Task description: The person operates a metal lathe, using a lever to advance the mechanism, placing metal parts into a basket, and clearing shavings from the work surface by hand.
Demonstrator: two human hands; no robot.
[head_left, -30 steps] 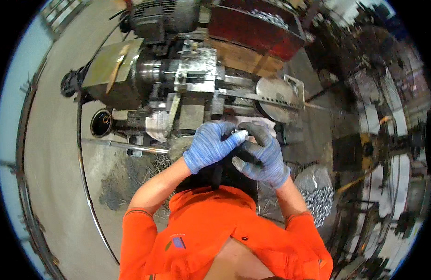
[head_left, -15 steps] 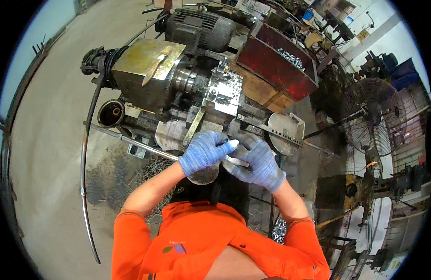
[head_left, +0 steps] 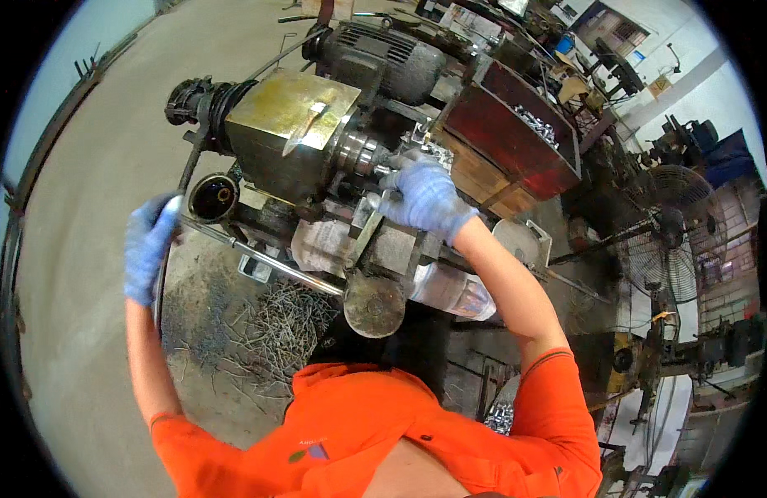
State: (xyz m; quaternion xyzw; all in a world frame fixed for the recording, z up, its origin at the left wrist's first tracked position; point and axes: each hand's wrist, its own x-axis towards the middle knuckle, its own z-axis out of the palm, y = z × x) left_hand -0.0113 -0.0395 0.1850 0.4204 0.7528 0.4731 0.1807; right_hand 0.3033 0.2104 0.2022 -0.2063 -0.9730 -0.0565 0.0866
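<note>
Both hands wear blue knitted gloves with grey palms. At the far left, my left hand [head_left: 151, 249] is closed round a long dark lever rod [head_left: 190, 166] that slants down from the machine's left end. My right hand [head_left: 427, 197] reaches over the carriage with its fingers curled, right beside the shiny chuck [head_left: 355, 154] of the lathe-like machine. Its fingertips are close to the spindle nose, and whatever they pinch is hidden. The glove covers much of the tool block [head_left: 437, 152]. A flat metal bar [head_left: 365, 239] slants below the right hand.
A brush [head_left: 304, 130] lies on the brassy headstock cover [head_left: 275, 100]. Behind stand a motor [head_left: 383, 62] and a red bin [head_left: 504, 124] holding small metal parts. A clear plastic-wrapped bundle [head_left: 454, 290] sits near the round plate [head_left: 373, 307]. Metal shavings [head_left: 288, 328] litter the floor; a fan [head_left: 667, 220] stands right.
My hands were together at the machine's front, a small shiny metal piece at the right hand. The left has moved out left onto the lever rod; the right has moved up to the chuck.
</note>
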